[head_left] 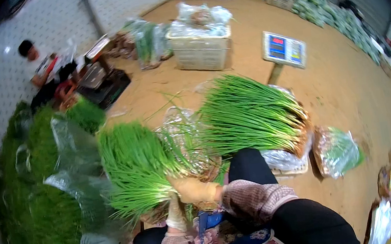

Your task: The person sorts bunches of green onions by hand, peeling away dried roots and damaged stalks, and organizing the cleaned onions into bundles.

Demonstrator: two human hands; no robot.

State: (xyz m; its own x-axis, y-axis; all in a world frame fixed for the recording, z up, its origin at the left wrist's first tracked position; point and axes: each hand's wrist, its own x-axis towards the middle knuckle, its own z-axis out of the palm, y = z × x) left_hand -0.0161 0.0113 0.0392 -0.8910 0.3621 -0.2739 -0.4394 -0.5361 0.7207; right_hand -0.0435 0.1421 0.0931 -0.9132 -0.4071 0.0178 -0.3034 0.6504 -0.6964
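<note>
A bunch of spring onions (pixel 145 191) lies in front of me, its leaves fanned to the left and its pale stems toward my hands. My gloved right hand (pixel 195 188) reaches across from the right, closed over the stem ends. My gloved left hand (pixel 176 216) grips the same stems from below; its fingers are partly hidden. More spring onions (pixel 131 143) lie just behind the held bunch. To the right, a large pile of spring onions (pixel 254 113) rests on clear plastic, roots facing right.
A scale display (pixel 284 49) stands behind the large pile. At the right lies a bagged bundle (pixel 337 152). Plastic-wrapped greens (pixel 45 193) line the left side. A white crate (pixel 201 51) stands farther back. Another person (pixel 45 68) sits at the back left.
</note>
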